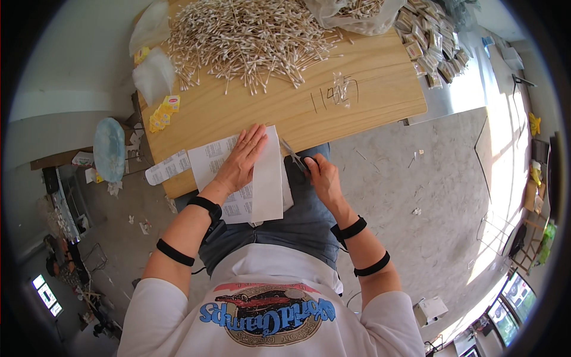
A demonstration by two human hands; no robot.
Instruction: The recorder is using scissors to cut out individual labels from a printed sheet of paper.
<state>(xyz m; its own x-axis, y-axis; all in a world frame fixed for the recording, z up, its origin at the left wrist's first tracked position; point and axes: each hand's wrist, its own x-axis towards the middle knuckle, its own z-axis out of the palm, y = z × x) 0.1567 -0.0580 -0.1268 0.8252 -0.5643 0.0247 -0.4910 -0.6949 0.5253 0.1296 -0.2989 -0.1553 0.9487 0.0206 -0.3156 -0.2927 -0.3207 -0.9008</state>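
Left hand [244, 158] flat on printed paper [209, 162], grip released; right hand [324, 179] grasping scissors [297, 160] (blades near paper's right edge) — best press evenly, fingers clear.

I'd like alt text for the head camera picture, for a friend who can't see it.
A person's left hand lies flat on printed paper at the edge of a wooden table, while the right hand holds scissors beside it. A large heap of cotton swabs lies farther back.
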